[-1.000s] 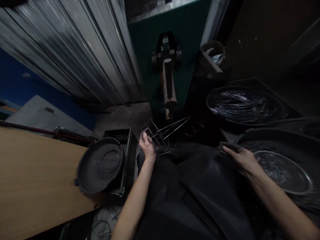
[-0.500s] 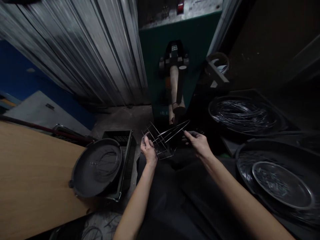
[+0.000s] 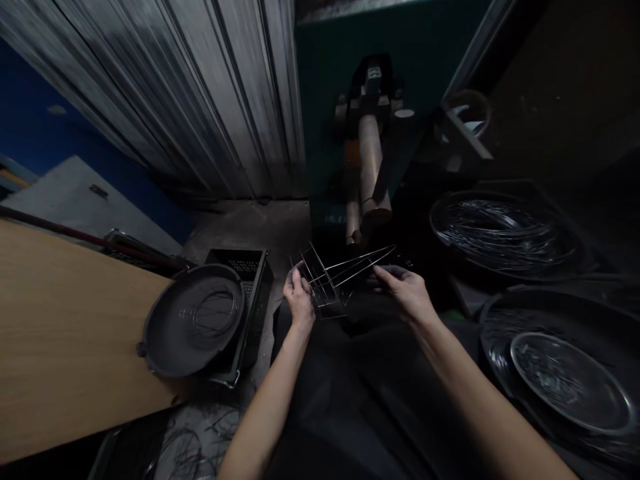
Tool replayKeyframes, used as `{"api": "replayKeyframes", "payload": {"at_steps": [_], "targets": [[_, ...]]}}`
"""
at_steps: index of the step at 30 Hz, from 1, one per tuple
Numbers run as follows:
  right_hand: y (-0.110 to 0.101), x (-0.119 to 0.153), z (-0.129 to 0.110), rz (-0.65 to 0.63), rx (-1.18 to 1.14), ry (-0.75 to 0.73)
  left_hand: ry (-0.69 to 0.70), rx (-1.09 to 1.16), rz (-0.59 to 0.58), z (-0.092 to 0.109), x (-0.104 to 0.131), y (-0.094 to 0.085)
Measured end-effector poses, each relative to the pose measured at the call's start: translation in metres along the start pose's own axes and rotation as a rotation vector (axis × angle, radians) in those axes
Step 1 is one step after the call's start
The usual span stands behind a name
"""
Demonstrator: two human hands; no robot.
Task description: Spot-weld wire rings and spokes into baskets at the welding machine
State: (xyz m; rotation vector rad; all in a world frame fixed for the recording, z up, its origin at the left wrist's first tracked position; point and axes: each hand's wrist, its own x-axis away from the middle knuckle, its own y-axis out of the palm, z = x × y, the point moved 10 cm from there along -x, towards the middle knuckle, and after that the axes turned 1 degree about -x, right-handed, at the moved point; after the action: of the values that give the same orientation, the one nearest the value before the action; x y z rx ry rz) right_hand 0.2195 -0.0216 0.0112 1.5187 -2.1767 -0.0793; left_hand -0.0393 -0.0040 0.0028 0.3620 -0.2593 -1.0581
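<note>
A small frame of thin bent metal wire [image 3: 329,293] is held in front of my dark-clothed lap. My left hand [image 3: 300,296] is closed on its left side, thumb on top. Long wires run from the frame to a narrow point on the right. There my right hand [image 3: 404,288] pinches the wire between thumb and fingers; its lower fingertips are in shadow. Just beyond the wire frame, two metal arms [image 3: 371,167] of a green machine [image 3: 325,100] jut toward me, apart from the frame.
Left, a round black tray [image 3: 193,360] with wire pieces rests on a dark crate [image 3: 260,320] beside a wooden board [image 3: 75,333]. Right, one round tray [image 3: 435,220] holds many wires; another [image 3: 493,313] holds a clear dish [image 3: 590,413] of small metal pieces. Loose wires lie on the floor.
My view has shifted, so the machine appears lower contrast and further right. The wire frame has turned slightly in my hands, its pointed end moving right with my right hand. Both hands keep their hold.
</note>
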Motion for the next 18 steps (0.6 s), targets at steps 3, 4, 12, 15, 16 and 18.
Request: {"api": "replayKeyframes", "payload": {"at_steps": [3, 4, 12, 15, 16, 18], "targets": [[0.006, -0.002, -0.002, -0.007, -0.098, -0.004, 0.020, -0.021, 0.000, 0.000, -0.001, 0.000], [0.008, -0.002, -0.001, -0.010, -0.121, 0.004, 0.023, -0.026, -0.005, 0.000, -0.002, 0.001], [0.016, 0.000, 0.002, -0.042, -0.191, 0.099, 0.000, -0.025, -0.017, 0.003, -0.004, 0.007], [0.017, 0.000, 0.001, -0.039, -0.184, 0.113, 0.000, -0.031, -0.013, 0.002, -0.006, 0.007], [0.017, 0.000, 0.000, -0.039, -0.181, 0.115, 0.001, -0.034, -0.011, 0.001, -0.007, 0.007], [0.018, 0.000, 0.000, -0.036, -0.184, 0.120, 0.000, -0.043, -0.013, 0.000, -0.008, 0.008]]}}
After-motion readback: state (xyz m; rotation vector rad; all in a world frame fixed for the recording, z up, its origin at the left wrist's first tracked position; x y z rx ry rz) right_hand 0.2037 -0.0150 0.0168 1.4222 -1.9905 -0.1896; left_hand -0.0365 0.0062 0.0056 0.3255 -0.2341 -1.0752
